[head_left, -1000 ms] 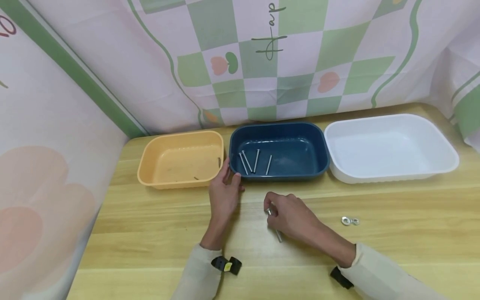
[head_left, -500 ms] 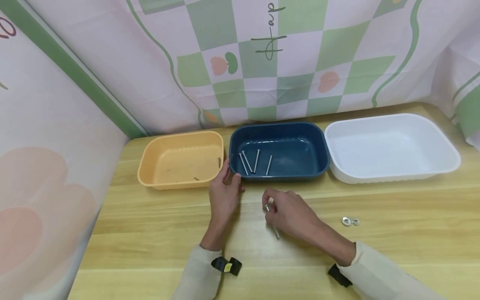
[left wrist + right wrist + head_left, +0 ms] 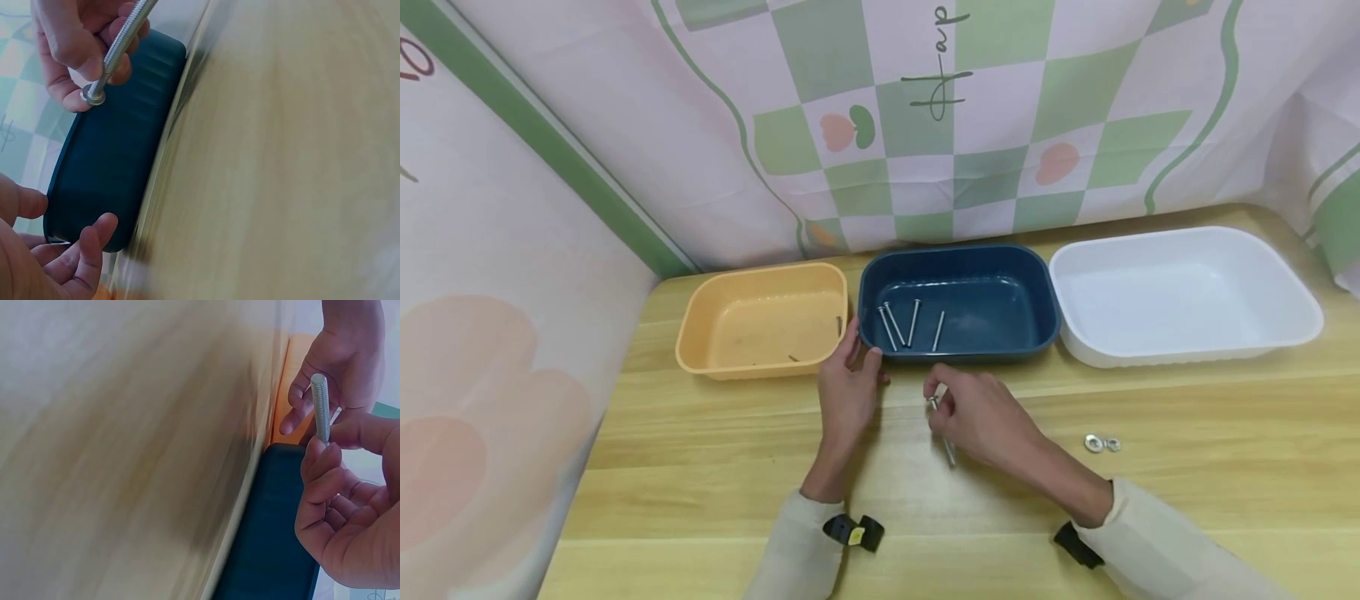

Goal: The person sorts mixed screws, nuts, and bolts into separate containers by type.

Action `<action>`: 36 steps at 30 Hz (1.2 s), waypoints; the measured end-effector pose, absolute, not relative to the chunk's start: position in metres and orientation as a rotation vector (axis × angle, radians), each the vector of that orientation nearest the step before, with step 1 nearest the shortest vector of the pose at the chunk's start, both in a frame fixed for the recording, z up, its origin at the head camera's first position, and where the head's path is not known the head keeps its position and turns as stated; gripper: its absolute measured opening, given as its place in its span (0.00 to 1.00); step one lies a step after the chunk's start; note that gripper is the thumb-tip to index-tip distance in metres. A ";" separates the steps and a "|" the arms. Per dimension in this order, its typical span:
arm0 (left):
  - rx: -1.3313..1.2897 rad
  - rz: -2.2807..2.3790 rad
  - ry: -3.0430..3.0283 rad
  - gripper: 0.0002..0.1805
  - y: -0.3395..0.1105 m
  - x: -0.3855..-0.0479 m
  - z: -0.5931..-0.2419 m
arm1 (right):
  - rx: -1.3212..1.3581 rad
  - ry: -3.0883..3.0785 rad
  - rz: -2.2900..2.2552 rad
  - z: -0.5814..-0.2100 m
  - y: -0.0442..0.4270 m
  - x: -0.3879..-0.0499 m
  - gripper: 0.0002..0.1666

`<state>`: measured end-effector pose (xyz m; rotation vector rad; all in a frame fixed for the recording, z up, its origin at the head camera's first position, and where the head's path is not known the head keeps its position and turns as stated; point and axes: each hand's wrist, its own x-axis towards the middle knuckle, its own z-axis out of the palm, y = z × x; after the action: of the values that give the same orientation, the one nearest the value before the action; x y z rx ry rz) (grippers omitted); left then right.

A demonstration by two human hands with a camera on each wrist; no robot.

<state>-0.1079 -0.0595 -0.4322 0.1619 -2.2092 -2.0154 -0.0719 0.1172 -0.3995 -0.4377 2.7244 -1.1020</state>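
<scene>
My right hand [image 3: 985, 417] pinches a long silver bolt [image 3: 321, 409] between thumb and fingertips, above the table in front of the dark blue tray [image 3: 985, 357]. In the left wrist view the bolt's wide, flat head points down-left, with its threaded shank slanting up. My left hand [image 3: 847, 400] touches the left front corner of the blue tray, its fingers loosely bent and partly hidden between this tray and the yellow one. Inside the blue tray lie several bolts [image 3: 913, 323], grouped mostly to the left.
To the left stands a yellow tray [image 3: 760, 368] with a few small metal pieces. A white tray [image 3: 1187, 354] adjoins the blue one on the right. A washer [image 3: 1093, 443] and a nut [image 3: 1113, 445] lie on the wooden table, right of my right hand.
My right hand has moved slightly forward, towards the blue tray, carrying the bolt. My left hand has stayed at the tray corner.
</scene>
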 end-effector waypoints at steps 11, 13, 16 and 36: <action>0.166 -1.999 -2.237 0.32 -0.059 -0.109 -0.430 | -0.409 2.749 -1.139 -0.394 0.119 -0.076 0.13; 0.170 -1.995 -2.241 0.32 -0.060 -0.109 -0.430 | -0.407 2.752 -1.149 -0.391 0.120 -0.077 0.12; 0.171 -2.002 -2.231 0.32 -0.061 -0.108 -0.431 | -0.414 2.775 -1.155 -0.387 0.124 -0.079 0.12; 0.199 -1.966 -2.260 0.32 -0.059 -0.109 -0.430 | -0.390 2.820 -1.218 -0.375 0.141 -0.089 0.12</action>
<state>-0.1087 -0.0590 -0.4301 0.1992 -2.2605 -1.9658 -0.0886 0.1412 -0.3751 -0.3901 2.8203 -1.2183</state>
